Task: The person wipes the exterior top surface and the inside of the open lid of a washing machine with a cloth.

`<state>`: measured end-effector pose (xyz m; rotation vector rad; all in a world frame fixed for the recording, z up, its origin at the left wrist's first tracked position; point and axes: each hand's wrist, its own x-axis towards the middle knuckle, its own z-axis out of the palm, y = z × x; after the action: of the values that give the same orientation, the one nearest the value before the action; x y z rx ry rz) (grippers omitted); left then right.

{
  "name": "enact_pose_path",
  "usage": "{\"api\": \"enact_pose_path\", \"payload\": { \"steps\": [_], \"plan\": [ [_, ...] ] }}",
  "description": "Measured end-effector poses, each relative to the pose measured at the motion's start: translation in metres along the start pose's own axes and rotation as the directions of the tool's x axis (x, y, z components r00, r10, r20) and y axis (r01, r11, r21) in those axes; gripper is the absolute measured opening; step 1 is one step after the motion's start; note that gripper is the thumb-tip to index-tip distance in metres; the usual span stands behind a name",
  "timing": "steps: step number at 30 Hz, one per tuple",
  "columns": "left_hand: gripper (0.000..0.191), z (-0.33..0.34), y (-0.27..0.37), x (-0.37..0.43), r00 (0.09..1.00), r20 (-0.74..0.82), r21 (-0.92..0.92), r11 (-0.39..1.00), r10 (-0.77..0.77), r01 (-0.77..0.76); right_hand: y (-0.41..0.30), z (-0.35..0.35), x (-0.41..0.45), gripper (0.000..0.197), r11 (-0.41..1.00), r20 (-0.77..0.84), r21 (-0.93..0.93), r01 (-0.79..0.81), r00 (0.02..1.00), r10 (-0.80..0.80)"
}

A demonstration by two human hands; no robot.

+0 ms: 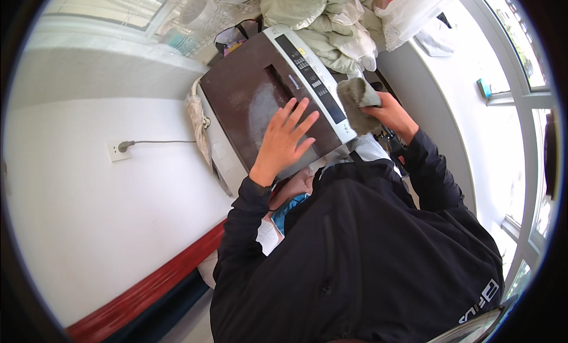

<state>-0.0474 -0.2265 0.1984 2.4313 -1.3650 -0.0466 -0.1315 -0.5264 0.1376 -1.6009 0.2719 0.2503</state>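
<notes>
A Panasonic top-loading washing machine (pixel 235 90) stands before me, its brown lid down. Whitish smears mark the middle of the lid, beside a dark recessed handle slot (pixel 281 83). Along the lid's right side runs a pale control panel (pixel 310 77) with a dark display strip and buttons. My left hand (pixel 284 141) is spread over the lower part of the lid, fingers apart and holding nothing; whether it touches the surface I cannot tell. My right hand (pixel 392 114) grips a folded grey-brown cloth (pixel 355 105) at the panel's right edge.
A pale green quilt (pixel 324 23) is heaped behind the machine. At left, a grey plug (pixel 125 146) sits in a wall socket (pixel 116 154), its cord leading toward the machine. A wrapped hose (pixel 195 114) runs along the machine's left side. Windows (pixel 523 68) line the right.
</notes>
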Motion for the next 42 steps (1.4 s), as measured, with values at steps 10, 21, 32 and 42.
{"api": "enact_pose_path", "payload": {
  "steps": [10, 21, 32, 42],
  "plan": [
    [0.058, -0.019, -0.085, -0.018, 0.89, -0.065, -0.365, 0.841, -0.451, 0.399, -0.061, 0.131, 0.155, 0.042, 0.995, 0.611, -0.056, -0.078, 0.786, 0.096],
    [0.06, 0.072, -0.226, -0.052, 0.674, -0.134, 0.16, 0.655, -0.726, 0.738, 0.044, 0.15, 0.323, 0.066, 0.651, -0.261, -0.757, 0.06, 0.886, -0.384],
    [0.059, 0.073, -0.343, 0.013, 0.641, -0.35, 0.251, 0.591, -0.683, 0.767, 0.05, 0.165, 0.385, 0.057, 0.474, -0.386, -0.861, -0.186, 0.845, -0.37],
    [0.043, 0.035, -0.415, 0.047, 0.539, -0.143, 0.189, 0.511, -0.83, 0.838, 0.045, 0.172, 0.389, 0.056, 0.45, -0.377, -0.872, -0.189, 0.847, -0.375]
  ]
}}
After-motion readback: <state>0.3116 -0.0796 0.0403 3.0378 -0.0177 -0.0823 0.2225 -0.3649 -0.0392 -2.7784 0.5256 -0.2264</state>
